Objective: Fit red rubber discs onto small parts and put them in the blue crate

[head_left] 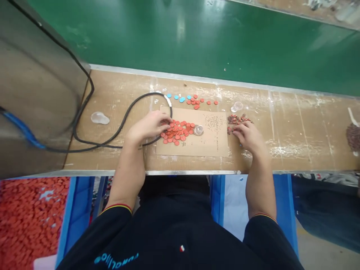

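Several red discs (177,131) lie in a loose pile on a cardboard sheet (194,148). At the pile's left edge is my left hand (153,125), fingers closed together against the discs; what they pinch is too small to make out. Right of the pile sits a small clear round piece (198,130). Tiny dark specks dot the sheet's right part. Just past its right edge is a heap of small red and dark pieces (237,119). My right hand (245,134) touches the near side of that heap, thumb and fingers pinched beside one small piece.
Behind the sheet lie blue discs (182,99) and more red discs (195,101). A black cable (123,120) loops at the left. Clear pieces (99,118) rest on the bench. A green surface (180,41) runs behind; blue bins (75,210) stand below, one beside many red pieces (30,221).
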### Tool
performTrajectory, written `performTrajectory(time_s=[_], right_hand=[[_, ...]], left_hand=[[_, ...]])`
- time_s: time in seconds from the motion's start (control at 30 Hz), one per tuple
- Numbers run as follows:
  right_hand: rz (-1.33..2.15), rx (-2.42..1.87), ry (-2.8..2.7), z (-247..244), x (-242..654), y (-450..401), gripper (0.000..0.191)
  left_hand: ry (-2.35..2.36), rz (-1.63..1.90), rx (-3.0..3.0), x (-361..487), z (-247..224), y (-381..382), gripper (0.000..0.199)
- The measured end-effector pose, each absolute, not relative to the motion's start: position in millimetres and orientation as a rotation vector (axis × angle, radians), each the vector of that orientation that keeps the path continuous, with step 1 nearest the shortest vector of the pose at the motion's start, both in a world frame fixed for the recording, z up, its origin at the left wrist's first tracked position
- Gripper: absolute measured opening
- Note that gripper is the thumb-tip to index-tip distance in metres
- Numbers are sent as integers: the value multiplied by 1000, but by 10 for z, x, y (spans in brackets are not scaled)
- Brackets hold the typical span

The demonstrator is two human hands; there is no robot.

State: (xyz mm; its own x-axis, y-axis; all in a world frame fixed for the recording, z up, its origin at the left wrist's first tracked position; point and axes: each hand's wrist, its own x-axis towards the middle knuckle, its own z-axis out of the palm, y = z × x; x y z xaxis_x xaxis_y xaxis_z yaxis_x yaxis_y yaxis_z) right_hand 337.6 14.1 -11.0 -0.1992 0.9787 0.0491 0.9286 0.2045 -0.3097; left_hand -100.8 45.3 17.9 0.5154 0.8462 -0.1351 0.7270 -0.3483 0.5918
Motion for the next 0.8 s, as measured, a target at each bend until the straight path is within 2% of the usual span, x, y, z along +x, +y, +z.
performTrajectory(time_s=[0.07, 0.2, 0.33, 0.47, 0.7, 0.8], right_hand=[[332, -1785, -2234, -110, 3424, 122, 9], [374, -1715, -2124, -2, 3433, 109, 14], [261, -1507, -1813, 251, 3198, 209, 20], [292, -1175, -1655, 396, 2779, 388, 29], [422, -1097, -1510, 107, 2489, 429, 34], [436, -1104, -1511, 38, 2507, 402, 29]], left_hand=[[1283, 277, 2124, -985, 184, 442, 21], [1286, 282, 2138, -951, 172, 432, 14], [1267, 329, 2154, -975, 158, 429, 21], [1175, 334, 2131, -1077, 165, 424, 33], [1131, 212, 2139, -1133, 117, 448, 24], [1138, 255, 2091, -1124, 96, 456, 18]])
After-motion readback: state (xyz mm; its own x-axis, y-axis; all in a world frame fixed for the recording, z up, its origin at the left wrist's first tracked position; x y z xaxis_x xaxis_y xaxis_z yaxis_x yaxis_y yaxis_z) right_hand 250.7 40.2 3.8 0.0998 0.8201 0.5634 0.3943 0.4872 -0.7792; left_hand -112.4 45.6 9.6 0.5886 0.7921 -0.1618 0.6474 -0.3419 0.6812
